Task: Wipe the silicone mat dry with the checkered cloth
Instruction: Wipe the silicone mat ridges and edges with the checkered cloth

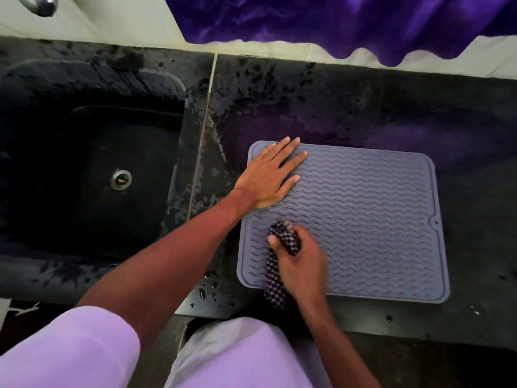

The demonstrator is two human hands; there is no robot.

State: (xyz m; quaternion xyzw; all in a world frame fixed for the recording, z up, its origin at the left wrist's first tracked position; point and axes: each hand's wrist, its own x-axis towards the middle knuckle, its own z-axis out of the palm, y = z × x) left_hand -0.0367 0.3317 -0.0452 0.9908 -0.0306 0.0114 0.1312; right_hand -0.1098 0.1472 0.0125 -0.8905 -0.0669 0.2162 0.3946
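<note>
A grey silicone mat (369, 219) with wavy ridges lies flat on the dark countertop, right of the sink. My left hand (271, 175) rests flat on the mat's far left corner, fingers straight. My right hand (300, 261) grips a bunched black-and-white checkered cloth (275, 275) and presses it on the mat's near left part. The cloth's loose end trails over the mat's near edge toward me. My right hand is blurred.
A black sink (92, 175) with a metal drain (120, 179) sits to the left. The dark countertop (363, 107) shows wet patches and droplets near its front edge (212, 292). A purple cloth (335, 21) hangs at the back. A tap (39, 4) shows top left.
</note>
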